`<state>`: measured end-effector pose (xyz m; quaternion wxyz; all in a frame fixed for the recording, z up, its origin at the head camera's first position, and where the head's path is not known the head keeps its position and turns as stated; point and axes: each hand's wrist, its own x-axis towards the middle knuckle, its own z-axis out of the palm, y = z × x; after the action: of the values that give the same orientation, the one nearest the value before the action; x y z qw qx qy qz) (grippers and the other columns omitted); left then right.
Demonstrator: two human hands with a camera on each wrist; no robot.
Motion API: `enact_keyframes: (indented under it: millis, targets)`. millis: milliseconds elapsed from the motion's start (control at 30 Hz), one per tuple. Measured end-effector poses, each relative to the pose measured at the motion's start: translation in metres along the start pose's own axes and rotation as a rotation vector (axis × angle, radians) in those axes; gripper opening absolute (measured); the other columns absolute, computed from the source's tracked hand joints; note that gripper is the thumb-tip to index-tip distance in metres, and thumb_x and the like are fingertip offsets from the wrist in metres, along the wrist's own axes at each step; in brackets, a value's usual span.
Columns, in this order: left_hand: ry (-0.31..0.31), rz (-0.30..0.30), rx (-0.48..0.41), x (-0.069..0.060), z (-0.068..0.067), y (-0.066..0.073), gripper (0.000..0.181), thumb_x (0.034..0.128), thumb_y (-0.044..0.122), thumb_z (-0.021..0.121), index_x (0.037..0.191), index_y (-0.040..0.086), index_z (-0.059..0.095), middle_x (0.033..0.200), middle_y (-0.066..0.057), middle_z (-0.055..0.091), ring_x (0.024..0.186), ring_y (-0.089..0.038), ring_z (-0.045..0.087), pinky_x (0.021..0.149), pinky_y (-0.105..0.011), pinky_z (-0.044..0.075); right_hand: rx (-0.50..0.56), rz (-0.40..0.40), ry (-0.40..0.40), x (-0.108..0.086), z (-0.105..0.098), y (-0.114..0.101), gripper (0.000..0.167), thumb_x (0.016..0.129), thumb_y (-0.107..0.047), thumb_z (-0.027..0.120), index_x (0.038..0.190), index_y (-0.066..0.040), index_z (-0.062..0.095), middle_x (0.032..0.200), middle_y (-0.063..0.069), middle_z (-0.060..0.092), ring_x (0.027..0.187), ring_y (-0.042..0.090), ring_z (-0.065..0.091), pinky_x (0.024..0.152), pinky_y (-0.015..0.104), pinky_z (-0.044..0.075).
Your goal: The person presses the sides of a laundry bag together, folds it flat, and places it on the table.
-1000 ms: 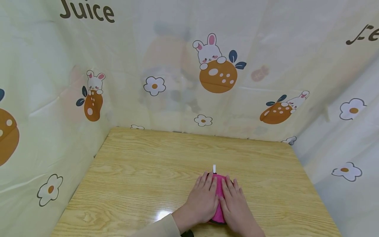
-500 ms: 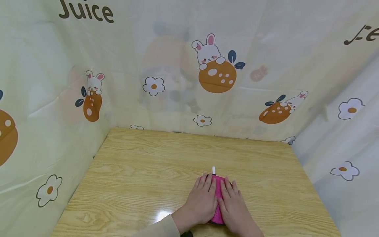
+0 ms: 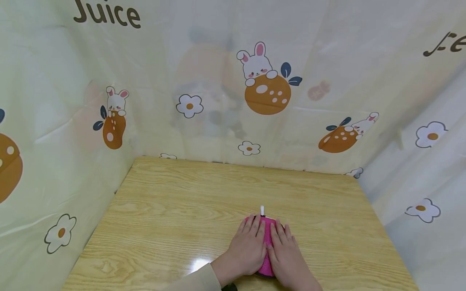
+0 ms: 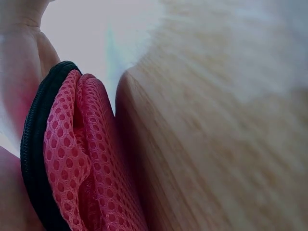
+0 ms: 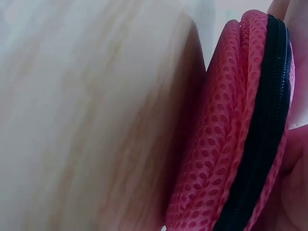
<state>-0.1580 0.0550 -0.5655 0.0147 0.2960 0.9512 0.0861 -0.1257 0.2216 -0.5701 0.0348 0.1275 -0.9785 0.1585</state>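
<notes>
A pink mesh zip pouch (image 3: 267,266) lies on the wooden table under both hands. Its black zipper band (image 5: 262,130) runs along the side in the right wrist view, and the pink mesh (image 4: 103,159) looks creased in the left wrist view. From its far end sticks out a small white tab (image 3: 262,210). The left hand (image 3: 248,244) rests flat on the pouch's left half, fingers straight and pointing away. On the right half lies the right hand (image 3: 289,254), fingers likewise straight. Both palms hide much of the pouch.
The light wooden table (image 3: 174,202) spreads around the hands. Patterned curtains with rabbits and flowers (image 3: 218,129) stand at its back and both sides. A small black object (image 3: 230,287) shows beside the left wrist at the front.
Both hands and the pouch have shifted very slightly toward the person. The fingers stay straight on the pouch throughout.
</notes>
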Motion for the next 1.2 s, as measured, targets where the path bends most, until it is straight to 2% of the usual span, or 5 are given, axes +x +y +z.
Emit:
enact_keyframes:
  millis: [533, 933, 1200]
  targets:
    - [-0.048, -0.003, 0.014, 0.0002, -0.0027, 0.0009, 0.062, 0.1156, 0.037, 0.032, 0.169, 0.005, 0.032, 0.18, -0.016, 0.024, 0.168, -0.034, 0.022, 0.135, -0.05, 0.026, 0.007, 0.022, -0.055, -0.0004, -0.0003, -0.0022, 0.058, 0.114, -0.025, 0.05, 0.161, 0.007, 0.042, 0.172, 0.03, 0.032, 0.158, 0.059, 0.028, 0.122, 0.074, 0.034]
    - [-0.063, -0.015, 0.017, 0.0034, 0.0055, 0.0004, 0.063, 0.1158, 0.04, 0.03, 0.17, 0.006, 0.031, 0.18, -0.015, 0.022, 0.168, -0.032, 0.021, 0.135, -0.049, 0.025, 0.022, 0.054, -0.119, -0.0002, -0.0016, -0.0022, 0.059, 0.114, -0.026, 0.049, 0.163, 0.006, 0.038, 0.175, 0.029, 0.026, 0.161, 0.057, 0.023, 0.123, 0.075, 0.031]
    - [-0.084, -0.031, 0.016, 0.0034, 0.0034, 0.0017, 0.063, 0.1159, 0.04, 0.031, 0.17, 0.007, 0.031, 0.181, -0.014, 0.021, 0.169, -0.031, 0.019, 0.135, -0.048, 0.025, 0.028, 0.05, -0.119, 0.0001, 0.0002, -0.0017, 0.059, 0.114, -0.025, 0.049, 0.163, 0.007, 0.038, 0.175, 0.03, 0.025, 0.162, 0.056, 0.022, 0.125, 0.074, 0.029]
